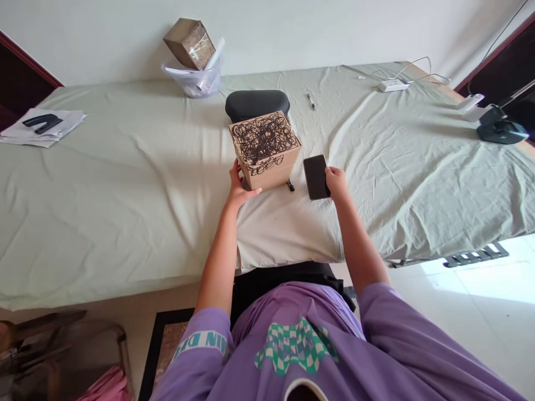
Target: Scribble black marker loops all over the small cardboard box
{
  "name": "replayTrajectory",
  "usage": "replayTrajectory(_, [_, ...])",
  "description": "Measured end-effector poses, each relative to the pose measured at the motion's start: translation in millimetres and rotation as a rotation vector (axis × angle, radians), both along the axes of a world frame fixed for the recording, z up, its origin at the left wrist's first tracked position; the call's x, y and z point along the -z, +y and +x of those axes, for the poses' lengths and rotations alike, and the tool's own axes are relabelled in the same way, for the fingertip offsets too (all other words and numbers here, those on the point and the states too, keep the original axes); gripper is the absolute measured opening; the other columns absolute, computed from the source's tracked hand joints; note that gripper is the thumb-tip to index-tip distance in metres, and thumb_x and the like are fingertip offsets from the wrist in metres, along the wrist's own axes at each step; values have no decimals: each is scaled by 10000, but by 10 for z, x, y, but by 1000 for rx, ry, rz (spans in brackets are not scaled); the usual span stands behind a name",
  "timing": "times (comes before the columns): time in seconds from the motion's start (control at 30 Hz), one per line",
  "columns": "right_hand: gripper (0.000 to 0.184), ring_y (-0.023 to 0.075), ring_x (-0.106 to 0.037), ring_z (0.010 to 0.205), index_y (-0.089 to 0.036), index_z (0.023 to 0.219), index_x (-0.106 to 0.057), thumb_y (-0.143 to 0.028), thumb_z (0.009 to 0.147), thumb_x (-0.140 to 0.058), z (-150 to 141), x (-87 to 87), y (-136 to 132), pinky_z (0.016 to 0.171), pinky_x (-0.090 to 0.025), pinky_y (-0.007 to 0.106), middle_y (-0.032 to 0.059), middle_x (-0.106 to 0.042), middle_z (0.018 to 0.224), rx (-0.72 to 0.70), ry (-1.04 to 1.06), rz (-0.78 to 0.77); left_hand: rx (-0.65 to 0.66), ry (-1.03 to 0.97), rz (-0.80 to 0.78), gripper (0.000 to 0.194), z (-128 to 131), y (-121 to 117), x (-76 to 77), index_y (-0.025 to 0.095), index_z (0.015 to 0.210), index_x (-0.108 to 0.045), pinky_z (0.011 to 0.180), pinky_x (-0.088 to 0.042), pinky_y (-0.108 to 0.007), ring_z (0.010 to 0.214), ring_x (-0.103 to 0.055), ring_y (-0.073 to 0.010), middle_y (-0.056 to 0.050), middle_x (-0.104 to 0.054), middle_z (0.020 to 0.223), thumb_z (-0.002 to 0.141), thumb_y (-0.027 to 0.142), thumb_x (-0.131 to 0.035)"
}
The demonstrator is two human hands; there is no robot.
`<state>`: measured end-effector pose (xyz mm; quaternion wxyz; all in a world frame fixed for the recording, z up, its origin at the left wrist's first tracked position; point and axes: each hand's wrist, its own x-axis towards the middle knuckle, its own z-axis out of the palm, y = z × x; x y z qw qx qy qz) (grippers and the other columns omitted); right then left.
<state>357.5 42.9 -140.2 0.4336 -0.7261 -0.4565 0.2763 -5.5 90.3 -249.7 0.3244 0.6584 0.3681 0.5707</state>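
A cardboard box (273, 177) with black looping scribbles over its top stands in the middle of the cloth-covered table. My left hand (241, 188) grips the box at its lower left corner, thumb along the front and the other fingers partly hidden behind the side. To the right, my right hand (335, 181) pinches the right edge of a dark-screened smartphone (316, 177), which lies flat or just above the cloth. Between box and phone, a small black object (291, 185) pokes out by the box's bottom edge. Directly behind the box sits a black hard case (257, 103).
Further back are a pen (311, 101) and a clear plastic tub (196, 83) topped by another cardboard box (190, 43). Papers (62, 127) with a black stapler-like item (42, 122) lie far left. A white power strip (393, 85) and a dark device (501, 131) are at right.
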Motion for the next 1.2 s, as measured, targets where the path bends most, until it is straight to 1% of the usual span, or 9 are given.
replayTrajectory(0.1, [276,232,-588,814,-227,751,-587,-245,1019,-528,-14,48,136,877,-512,362,13,-554,702,24,-147,-96,7,-13,-18,1546,6,14,4,405,1752,-205,1237,-496,-549,1641,-356,-457,-153,-328,1687,506,653,-1087])
replayTrajectory(0.2, [221,319,-673,1075,-170,946,-723,-275,1019,-543,-75,25,199,1045,-515,443,148,-738,976,17,-296,-169,12,-22,-31,1533,6,10,6,418,1751,-215,1240,-497,-555,1646,-354,-455,-148,-326,1690,511,633,-1090])
replayTrajectory(0.33, [433,472,-561,1356,-44,1247,-757,-351,1012,-559,-234,-45,170,1166,-424,630,325,-674,1384,-10,-484,-254,27,-35,-43,1522,10,-4,5,409,1753,-226,1252,-491,-572,1643,-369,-449,-149,-345,1687,517,606,-1091])
replayTrajectory(0.43, [541,517,-463,1444,-82,1419,-719,-403,1022,-542,-394,-80,147,1194,-355,707,302,-583,1543,-108,-600,-253,31,-42,-48,1494,23,-8,1,403,1749,-227,1259,-482,-589,1648,-366,-447,-155,-349,1698,537,580,-1083])
replayTrajectory(0.57, [536,474,-464,1447,-231,1472,-723,-477,1008,-614,-621,-59,159,1228,-340,678,198,-621,1540,-392,-696,-223,29,-52,-48,1481,27,-16,-11,396,1741,-248,1269,-483,-562,1633,-400,-433,-151,-348,1709,532,543,-1090])
replayTrajectory(0.67, [478,472,-452,1447,-198,1412,-740,-428,1015,-608,-755,-12,141,1238,-319,684,220,-606,1530,-480,-752,-211,26,-54,-44,1455,13,-29,-22,398,1742,-238,1241,-517,-544,1597,-456,-423,-151,-358,1703,563,537,-1079])
replayTrajectory(0.9, [325,471,-486,1412,-103,1232,-701,-275,1005,-544,-875,71,70,1188,-372,621,277,-641,1450,-419,-787,-201,24,-38,-31,1390,17,-56,-38,381,1730,-232,1197,-549,-563,1518,-532,-406,-160,-364,1690,616,530,-1049])
replayTrajectory(1.03, [342,404,-652,1235,-81,1307,-598,-193,1059,-392,-851,65,132,1070,-468,500,276,-739,1289,-349,-718,-214,20,-34,-31,1373,17,-65,-56,368,1717,-254,1193,-552,-549,1561,-479,-416,-157,-380,1675,612,523,-1054])
replayTrajectory(1.2, [381,349,-755,1074,-110,1429,-478,-268,1143,-282,-759,45,172,868,-523,392,233,-784,1227,-283,-607,-204,17,-39,-37,1379,13,-65,-70,375,1705,-276,1211,-538,-580,1582,-449,-431,-155,-396,1649,589,524,-1073])
